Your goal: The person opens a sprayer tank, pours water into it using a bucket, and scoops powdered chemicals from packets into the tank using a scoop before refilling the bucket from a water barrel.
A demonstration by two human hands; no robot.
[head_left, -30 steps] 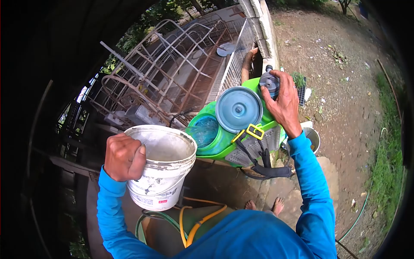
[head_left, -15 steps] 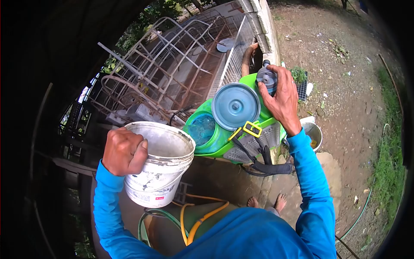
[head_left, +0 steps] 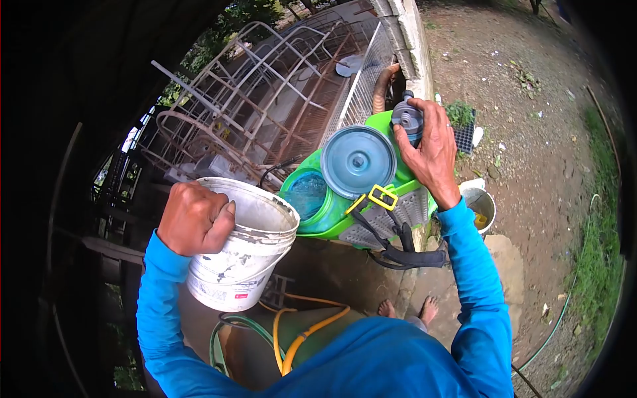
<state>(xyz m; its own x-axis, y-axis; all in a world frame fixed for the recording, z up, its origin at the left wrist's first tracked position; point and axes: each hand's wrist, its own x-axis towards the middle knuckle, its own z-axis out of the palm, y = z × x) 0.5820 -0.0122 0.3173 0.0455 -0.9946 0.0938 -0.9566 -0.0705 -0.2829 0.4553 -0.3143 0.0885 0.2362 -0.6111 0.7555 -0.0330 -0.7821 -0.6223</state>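
Note:
My left hand (head_left: 196, 219) is closed over the rim of a scuffed white plastic bucket (head_left: 232, 272), which it holds beside a bright green backpack sprayer tank (head_left: 340, 213). The bucket's mouth is close to the tank's round filler opening (head_left: 306, 194), where bluish liquid shows. A large blue-grey lid (head_left: 359, 161) lies on top of the tank next to that opening. At the tank's far end my right hand (head_left: 434, 149) grips a round, ridged grey cap (head_left: 406, 119). A black strap with a yellow buckle (head_left: 383, 197) hangs over the tank's near side.
Rusty metal pen frames (head_left: 245, 99) stand at the back left, beside a concrete block post (head_left: 406, 46). To the right are a small white bucket (head_left: 479, 205) and a black seedling tray (head_left: 466, 136). Orange and green hoses (head_left: 295, 345) lie near my body.
The white bucket has risen slightly, its base swinging a little left. My right hand stays on the grey cap. The whole view has shifted slightly.

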